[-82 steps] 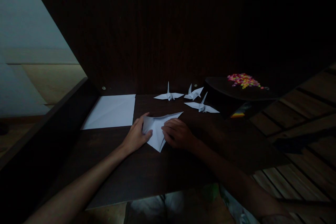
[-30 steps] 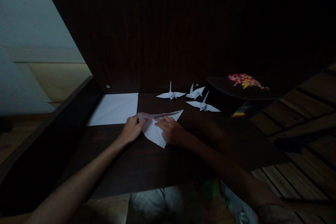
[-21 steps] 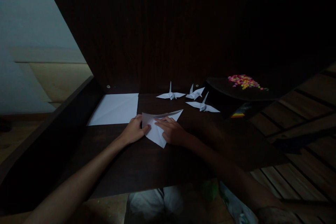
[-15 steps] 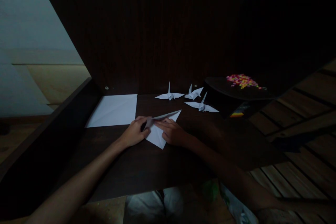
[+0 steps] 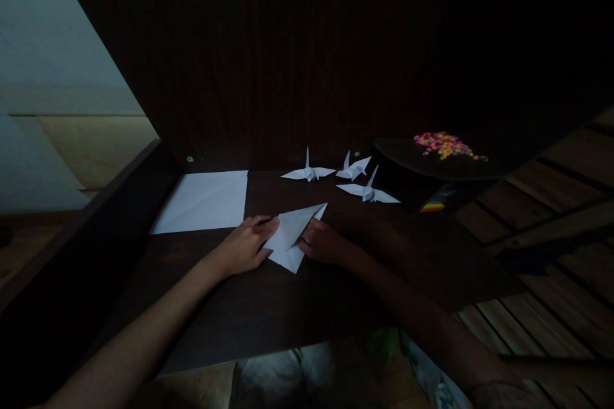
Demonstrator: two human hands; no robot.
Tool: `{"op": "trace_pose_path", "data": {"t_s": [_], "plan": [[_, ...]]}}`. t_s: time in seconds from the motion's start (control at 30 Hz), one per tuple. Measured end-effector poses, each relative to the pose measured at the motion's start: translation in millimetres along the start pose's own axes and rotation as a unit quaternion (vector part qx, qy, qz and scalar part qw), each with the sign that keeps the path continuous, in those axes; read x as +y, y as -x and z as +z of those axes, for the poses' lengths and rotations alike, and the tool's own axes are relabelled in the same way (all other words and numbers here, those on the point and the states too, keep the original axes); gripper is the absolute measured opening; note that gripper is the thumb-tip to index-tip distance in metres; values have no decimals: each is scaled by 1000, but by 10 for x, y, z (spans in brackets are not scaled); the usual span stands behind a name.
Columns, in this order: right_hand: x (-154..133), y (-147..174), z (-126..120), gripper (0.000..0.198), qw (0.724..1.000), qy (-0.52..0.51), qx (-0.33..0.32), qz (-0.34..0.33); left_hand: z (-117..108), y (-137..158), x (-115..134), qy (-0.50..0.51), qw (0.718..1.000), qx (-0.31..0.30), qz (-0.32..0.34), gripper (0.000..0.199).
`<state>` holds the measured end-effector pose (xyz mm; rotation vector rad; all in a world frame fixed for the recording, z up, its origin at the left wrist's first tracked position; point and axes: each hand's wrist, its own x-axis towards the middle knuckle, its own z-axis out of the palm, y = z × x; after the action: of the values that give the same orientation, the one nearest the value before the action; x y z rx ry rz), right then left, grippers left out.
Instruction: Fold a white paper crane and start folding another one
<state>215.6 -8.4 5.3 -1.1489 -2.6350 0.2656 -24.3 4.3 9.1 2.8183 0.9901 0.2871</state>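
A partly folded sheet of white paper point(image 5: 290, 230) lies on the dark wooden surface, one flap folded over its middle and a point facing me. At its left edge, my left hand point(image 5: 245, 246) holds it down, index finger along the top and thumb lower on the edge. My right hand point(image 5: 325, 243) grips the right side, its fingertips partly hidden behind the flap. Beyond the paper stand three white paper cranes: one on the left point(image 5: 307, 172), one at the back right point(image 5: 354, 169) and a nearer one point(image 5: 368, 193).
A flat white sheet point(image 5: 204, 201) lies left of the cranes. On a dark corner shelf point(image 5: 398, 154) at right is a heap of small pink and yellow pieces point(image 5: 444, 145). A dark side board point(image 5: 81, 236) borders the left, and a tall panel point(image 5: 268, 57) rises behind.
The paper's upper flap has come down toward me over the middle. My right fingers have moved from on top of the paper to the flap's right edge. My left hand stays at the left edge.
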Motion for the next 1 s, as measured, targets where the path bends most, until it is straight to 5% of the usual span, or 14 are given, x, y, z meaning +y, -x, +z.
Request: {"op": "trace_pose_path", "data": {"t_s": [0.27, 0.43, 0.57, 0.63, 0.8, 1.0], "plan": [[105, 49, -67, 13, 999, -22, -24, 23, -173, 26, 33, -18, 998, -11, 53, 63], [190, 105, -136, 16, 999, -44, 25, -9, -156, 13, 5, -7, 998, 12, 60, 43], [265, 152, -200, 17, 992, -98, 77, -23, -130, 6, 5, 13, 998, 20, 52, 50], [288, 158, -210, 15, 987, -116, 113, -1, -127, 8, 12, 20, 999, 21, 43, 53], [247, 126, -157, 48, 967, -75, 227, 92, -112, 21, 27, 13, 998, -4, 57, 54], [64, 95, -136, 29, 974, -22, 225, 25, -91, 21, 39, 13, 997, -10, 69, 55]]}}
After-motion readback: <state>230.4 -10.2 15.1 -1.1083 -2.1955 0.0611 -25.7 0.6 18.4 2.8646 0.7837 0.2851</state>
